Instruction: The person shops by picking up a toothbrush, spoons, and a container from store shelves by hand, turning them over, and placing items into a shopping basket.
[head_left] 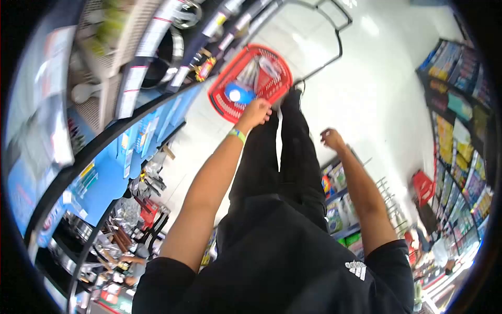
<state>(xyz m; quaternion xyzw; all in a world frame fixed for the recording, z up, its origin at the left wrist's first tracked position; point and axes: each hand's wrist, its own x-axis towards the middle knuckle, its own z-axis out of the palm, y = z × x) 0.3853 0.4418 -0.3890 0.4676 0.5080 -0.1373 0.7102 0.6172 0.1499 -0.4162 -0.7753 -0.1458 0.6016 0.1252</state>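
Note:
My left hand (255, 114), with a yellow-green band at the wrist, hangs over the near rim of a red shopping basket (218, 108). Its fingers are loosely bent, and I see nothing in them; whether they touch the rim, I cannot tell. Inside the basket are a blue item with a white round spot (236, 95) and some pale packaged things (251, 73), too blurred to name. Off to the right, my right hand (332, 139) hangs away from everything, its fingers slightly curled and holding nothing visible.
A long black handle frame (341, 44) stretches across the floor beyond the basket. Stocked shelves (138, 112) run close along my left. More shelves with packaged goods (455, 141) line the right, and a red object (422, 187) stands near them. People (442, 251) appear at the lower right.

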